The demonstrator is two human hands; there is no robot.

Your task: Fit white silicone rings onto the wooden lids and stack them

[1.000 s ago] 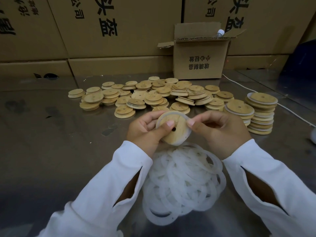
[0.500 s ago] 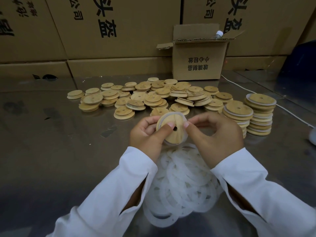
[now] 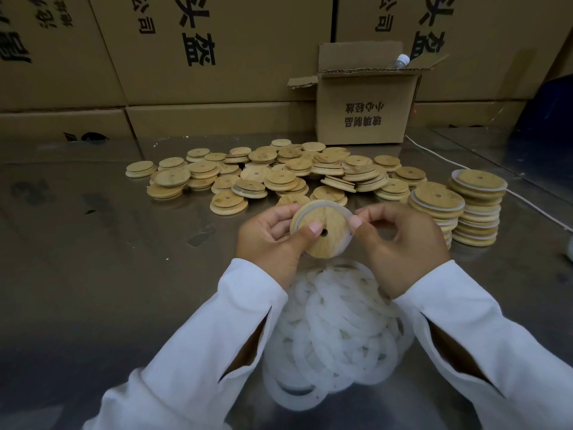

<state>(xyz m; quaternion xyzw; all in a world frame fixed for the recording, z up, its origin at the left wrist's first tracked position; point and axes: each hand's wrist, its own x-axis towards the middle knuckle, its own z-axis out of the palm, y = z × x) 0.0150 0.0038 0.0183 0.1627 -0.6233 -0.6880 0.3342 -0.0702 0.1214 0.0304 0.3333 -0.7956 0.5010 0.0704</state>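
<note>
Both my hands hold one round wooden lid (image 3: 325, 240) with a centre hole, tilted toward me above the table. A white silicone ring (image 3: 316, 207) runs around its rim. My left hand (image 3: 273, 240) grips the lid's left side with the thumb near the hole. My right hand (image 3: 400, 243) pinches the ring at the lid's right edge. A heap of loose white rings (image 3: 335, 330) lies below my wrists. Two stacks of ringed lids (image 3: 477, 209) stand to the right. A pile of bare wooden lids (image 3: 279, 175) spreads behind.
The work goes on over a metal table (image 3: 93, 274). A small open cardboard box (image 3: 366, 113) stands at the back with a bottle cap showing. Large printed cartons (image 3: 186, 57) wall the far edge. A white cable (image 3: 527, 200) runs along the right side.
The lid has stayed between both hands and turned slightly. My fingers have worked along its rim, and the ring sits further around the edge. The head view has shifted a little.
</note>
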